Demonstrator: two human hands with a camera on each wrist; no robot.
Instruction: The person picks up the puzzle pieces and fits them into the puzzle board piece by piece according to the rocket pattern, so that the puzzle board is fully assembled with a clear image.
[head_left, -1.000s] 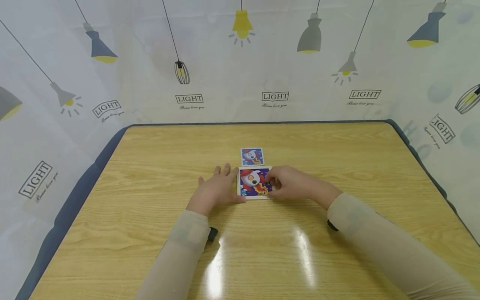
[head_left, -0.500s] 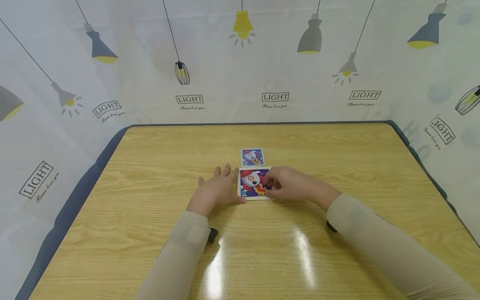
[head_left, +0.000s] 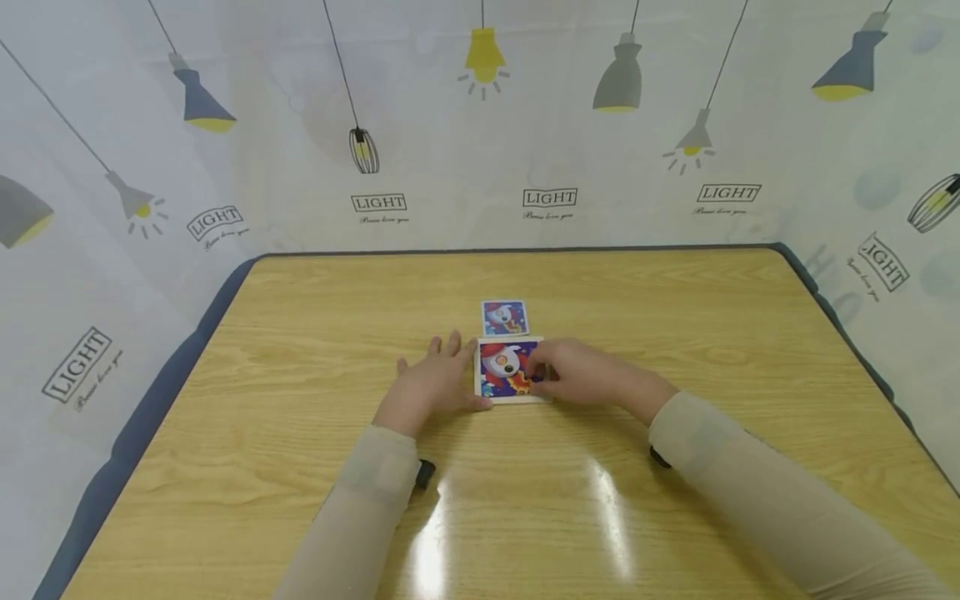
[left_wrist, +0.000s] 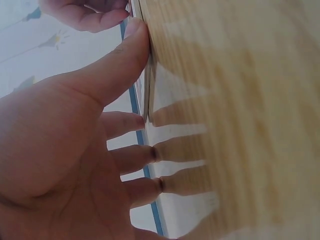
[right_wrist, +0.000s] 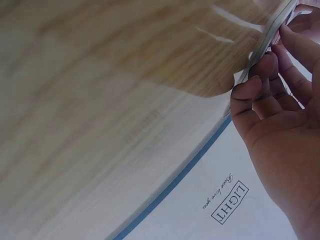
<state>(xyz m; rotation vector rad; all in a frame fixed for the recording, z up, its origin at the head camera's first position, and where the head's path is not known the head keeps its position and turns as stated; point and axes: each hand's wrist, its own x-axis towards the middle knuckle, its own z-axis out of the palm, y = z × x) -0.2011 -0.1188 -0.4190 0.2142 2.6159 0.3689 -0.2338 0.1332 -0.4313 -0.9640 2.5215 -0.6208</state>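
Note:
A square picture board (head_left: pixel 498 371) with a pale border and a cartoon rocket on dark blue lies flat on the table. At its left side is my left hand (head_left: pixel 427 383), fingers spread and fairly straight; the thumb touches the lower left edge and the index fingertip is at the upper left corner. My right hand (head_left: pixel 588 371) bends over the board's right part, with thumb and index finger close together on the picture. Whether a small piece is between them is hidden. The left wrist view shows the board's thin edge (left_wrist: pixel 146 85) beside the left thumb.
Just beyond the board lies a smaller card (head_left: pixel 505 317) with a matching rocket picture. The wooden table (head_left: pixel 300 333) ends at a dark blue edge, against a pale curtain (head_left: pixel 450 150) printed with lamps.
The right hand has shifted very slightly over the picture. The left hand, board and small card keep their places; the whole head view has tipped slightly.

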